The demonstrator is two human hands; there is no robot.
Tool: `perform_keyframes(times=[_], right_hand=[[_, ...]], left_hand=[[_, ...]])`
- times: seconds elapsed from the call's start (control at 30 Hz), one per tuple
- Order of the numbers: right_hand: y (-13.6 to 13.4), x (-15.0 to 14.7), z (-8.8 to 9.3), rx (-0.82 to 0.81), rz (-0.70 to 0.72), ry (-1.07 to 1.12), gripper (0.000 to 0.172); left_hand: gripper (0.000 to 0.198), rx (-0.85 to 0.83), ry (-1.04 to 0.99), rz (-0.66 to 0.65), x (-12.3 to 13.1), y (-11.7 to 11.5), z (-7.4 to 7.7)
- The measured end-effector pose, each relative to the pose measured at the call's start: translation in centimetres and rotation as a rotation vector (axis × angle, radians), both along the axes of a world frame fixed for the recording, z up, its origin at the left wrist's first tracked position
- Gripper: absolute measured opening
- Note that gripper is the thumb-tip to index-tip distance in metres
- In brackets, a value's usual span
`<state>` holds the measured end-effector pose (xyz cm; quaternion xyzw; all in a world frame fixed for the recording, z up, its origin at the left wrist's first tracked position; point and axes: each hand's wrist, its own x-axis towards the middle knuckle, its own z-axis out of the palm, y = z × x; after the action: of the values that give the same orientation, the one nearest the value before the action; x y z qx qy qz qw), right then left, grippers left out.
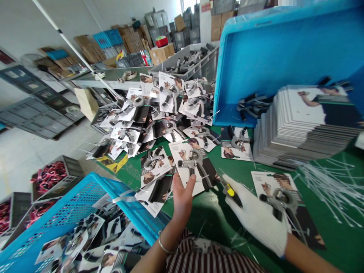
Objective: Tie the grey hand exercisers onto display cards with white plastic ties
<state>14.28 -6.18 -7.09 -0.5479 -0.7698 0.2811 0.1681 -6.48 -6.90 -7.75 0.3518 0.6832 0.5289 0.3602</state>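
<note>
My bare left hand (183, 195) grips the lower edge of a printed card (184, 151) with a grey-and-black hand grip strengthener (196, 163) fastened on it. A thin white cable tie end sticks out from it. My right hand (253, 212), in a white glove, is closed around yellow-and-black cutting pliers (231, 190), whose tip points at the card's right edge. Beside the right hand lies another carded hand grip (284, 204). More carded grips (155, 163) lie to the left of the held card, partly overlapping.
A heap of carded grips (170, 98) covers the table's far side. At right stand a stack of cards (301, 113), loose cable ties (330, 189) and a tipped blue crate (284, 41). A blue basket (93, 185) holding carded grips is at lower left. Behind is a grey crate (209, 62).
</note>
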Motion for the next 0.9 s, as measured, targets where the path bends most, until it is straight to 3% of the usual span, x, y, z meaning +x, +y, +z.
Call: perform_keyframes(times=[0.17,0.33,0.43,0.6,0.73,0.83,0.9], right_hand=[[-1.8,-2.3,-2.7,0.062,-0.04,-0.124,0.062],[-2.5,-3.8,-3.2,0.236,-0.029,-0.195,0.062],[-2.8,-4.1,-3.4,0.259,-0.049,-0.188,0.06],[-2.4,-4.5,-3.9,0.137,-0.071,-0.063,0.06],[-1.4,-4.1,-4.1,-0.056,-0.027,0.107,0.062],[-1.3,-3.3,-3.6,-0.192,0.031,0.261,0.062],[-1.6,-2.6,-2.5,-0.261,0.055,0.341,0.06]], left_hand=[[0.038,0.064,0.161,0.117,1.8,0.3,0.0],[0.043,0.055,0.241,0.13,2.6,-0.2,-0.5],[0.045,0.074,0.277,0.116,2.7,-0.5,-0.6],[0.045,0.152,0.337,0.098,2.6,-0.5,-0.8],[0.047,0.179,0.352,0.063,2.2,-0.5,-1.3],[0.043,0.144,0.26,0.009,1.5,-0.4,-1.4],[0.038,0.082,0.09,-0.008,0.4,-0.2,-0.9]])
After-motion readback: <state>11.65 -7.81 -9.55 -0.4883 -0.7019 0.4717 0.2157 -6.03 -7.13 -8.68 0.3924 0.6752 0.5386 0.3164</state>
